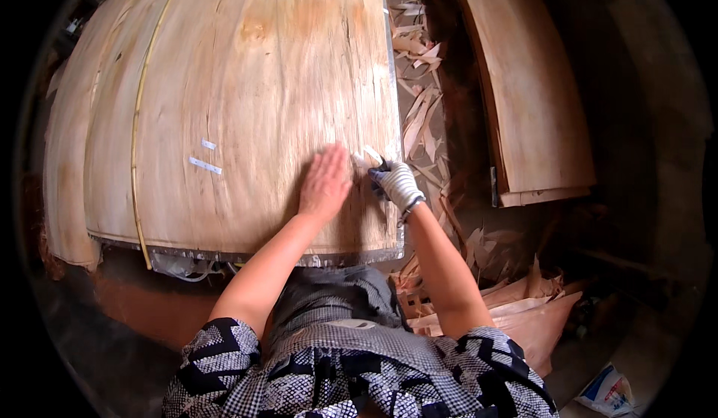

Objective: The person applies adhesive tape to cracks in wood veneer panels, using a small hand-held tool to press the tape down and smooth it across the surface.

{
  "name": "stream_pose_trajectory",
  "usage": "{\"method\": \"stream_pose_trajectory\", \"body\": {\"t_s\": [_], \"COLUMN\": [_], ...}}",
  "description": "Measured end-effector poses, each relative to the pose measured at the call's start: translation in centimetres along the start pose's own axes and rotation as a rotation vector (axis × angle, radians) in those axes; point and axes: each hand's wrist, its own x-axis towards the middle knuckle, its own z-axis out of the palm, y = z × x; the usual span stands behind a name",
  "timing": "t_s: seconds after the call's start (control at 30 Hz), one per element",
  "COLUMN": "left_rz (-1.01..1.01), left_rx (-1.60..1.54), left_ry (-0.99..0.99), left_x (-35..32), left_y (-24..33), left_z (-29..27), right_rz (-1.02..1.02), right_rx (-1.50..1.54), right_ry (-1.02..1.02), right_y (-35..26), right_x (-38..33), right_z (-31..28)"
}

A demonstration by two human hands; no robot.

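A wide sheet of pale wood veneer (262, 104) lies across the worktable in front of me. My bare left hand (327, 182) rests on it with the palm down and the fingers stretched out. Just to its right, near the sheet's right edge, my right hand (396, 181) wears a striped white glove with dark fingertips. Its fingers are closed round something small and dark that I cannot make out. A pale, curled strip (365, 156) shows at those fingertips, between the two hands. Two short white tape pieces (206, 165) stick to the veneer on the left.
A thin yellow rod (137, 119) lies lengthwise over the sheet's left part. Another stack of wood sheets (531, 89) stands to the right, across a gap strewn with veneer scraps (422, 119). More scraps (516, 298) pile up beside me. A white and blue bag (607, 392) lies at lower right.
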Motion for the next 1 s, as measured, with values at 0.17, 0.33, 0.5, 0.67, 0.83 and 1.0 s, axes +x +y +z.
{"method": "stream_pose_trajectory", "body": {"t_s": [0.17, 0.33, 0.5, 0.67, 0.83, 1.0], "left_rz": [0.271, 0.305, 0.121, -0.081, 0.032, 0.071], "left_rx": [0.112, 0.499, -0.101, -0.008, 0.062, 0.16], "left_ry": [-0.107, -0.187, -0.01, 0.088, 0.029, -0.033], "left_x": [0.4, 2.1, 7.0, 15.5, 21.0, 21.1], "left_y": [-0.6, 1.4, -2.9, -6.8, -8.7, -8.7], "left_z": [0.9, 1.5, -2.4, -4.0, -1.0, -1.5], "right_rz": [-0.12, -0.344, -0.064, -0.176, -0.157, -0.437], "right_rx": [-0.345, -0.869, -0.032, -0.075, -0.168, -0.86], "right_ry": [0.085, 0.396, 0.036, -0.061, -0.043, 0.116], "right_y": [-0.5, -1.9, -6.8, -13.7, -14.2, -14.5], "right_x": [-0.3, 0.2, 7.0, 17.1, 21.4, 22.1], "right_z": [1.8, -3.5, -6.8, -4.3, -1.6, -5.1]}}
